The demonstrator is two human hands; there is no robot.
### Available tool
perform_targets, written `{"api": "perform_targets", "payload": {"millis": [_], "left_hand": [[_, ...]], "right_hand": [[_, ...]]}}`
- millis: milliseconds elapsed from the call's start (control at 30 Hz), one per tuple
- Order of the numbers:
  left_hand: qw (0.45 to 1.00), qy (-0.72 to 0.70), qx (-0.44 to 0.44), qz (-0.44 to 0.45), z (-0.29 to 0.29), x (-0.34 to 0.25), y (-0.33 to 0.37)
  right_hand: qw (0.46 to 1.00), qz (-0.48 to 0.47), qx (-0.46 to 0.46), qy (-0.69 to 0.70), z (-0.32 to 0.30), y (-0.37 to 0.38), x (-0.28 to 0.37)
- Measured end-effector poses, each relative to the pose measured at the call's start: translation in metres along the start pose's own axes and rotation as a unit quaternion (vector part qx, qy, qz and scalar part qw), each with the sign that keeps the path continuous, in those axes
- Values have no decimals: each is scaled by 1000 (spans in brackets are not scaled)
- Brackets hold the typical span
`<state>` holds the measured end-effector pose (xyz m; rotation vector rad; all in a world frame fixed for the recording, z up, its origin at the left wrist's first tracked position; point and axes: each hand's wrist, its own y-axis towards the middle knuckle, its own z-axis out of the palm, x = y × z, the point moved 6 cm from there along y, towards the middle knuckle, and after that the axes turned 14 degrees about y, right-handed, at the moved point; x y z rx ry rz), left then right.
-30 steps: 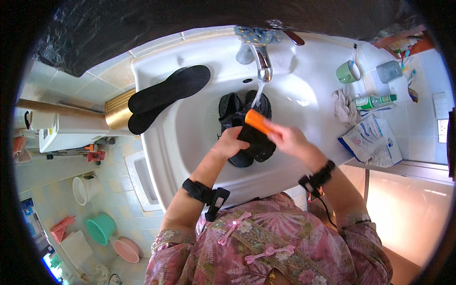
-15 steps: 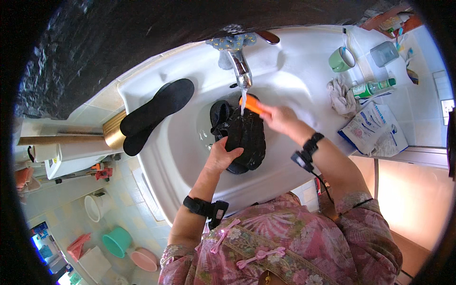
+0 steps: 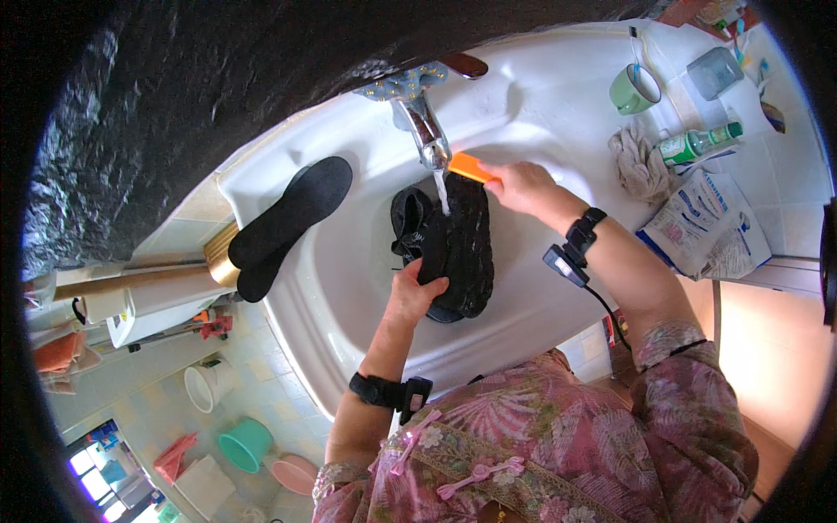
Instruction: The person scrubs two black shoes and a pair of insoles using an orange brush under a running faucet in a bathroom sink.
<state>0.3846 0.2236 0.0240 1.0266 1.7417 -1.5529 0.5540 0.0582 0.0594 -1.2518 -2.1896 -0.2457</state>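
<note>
A wet black shoe (image 3: 471, 261) lies in the white sink (image 3: 545, 288), its sole side apparently turned up. Another black shoe part with laces (image 3: 408, 222) shows beside it on the left; I cannot tell whether it is a second shoe. My left hand (image 3: 413, 298) grips the near left side of the shoe, thumb on top. In my right hand (image 3: 525, 187) is an orange-handled brush (image 3: 471, 167), held at the shoe's far end, close to the tap; its bristles are hidden. From the tap (image 3: 427, 144) water (image 3: 442, 190) streams onto the shoe.
Two black insoles (image 3: 292, 213) rest on the sink's left rim. On the right ledge are a green mug (image 3: 634, 90), a crumpled cloth (image 3: 639, 161), a green bottle (image 3: 697, 144) and a plastic packet (image 3: 711, 228). Basins (image 3: 246, 444) stand on the floor at the lower left.
My right hand has moved the brush slightly up and right, off the middle of the shoe toward its far end. My left hand keeps its grip. The whole view has shifted a little.
</note>
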Motion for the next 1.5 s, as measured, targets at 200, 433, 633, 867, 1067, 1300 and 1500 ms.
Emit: {"api": "perform_targets", "payload": {"millis": [200, 433, 633, 867, 1067, 1300, 1500], "left_hand": [[1000, -5, 0, -5, -3, 8, -4], [1000, -26, 9, -4, 4, -4, -6], [1000, -28, 2, -11, 3, 8, -6], [1000, -20, -10, -14, 3, 7, -7], [1000, -23, -20, 5, 5, 16, -4], [1000, 2, -25, -9, 1, 19, -4], [1000, 12, -22, -1, 1, 22, -5]], "right_hand": [[964, -99, 213, 127, 26, -77, 69], [996, 38, 51, 68, 4, -17, 5], [974, -84, 174, 119, 27, -70, 48], [990, 19, 111, 87, 21, -33, 21], [968, 5, 192, 160, 32, -55, 22], [969, -6, 233, 78, 20, -45, 45], [976, 79, 199, -31, 19, -26, 19]]}}
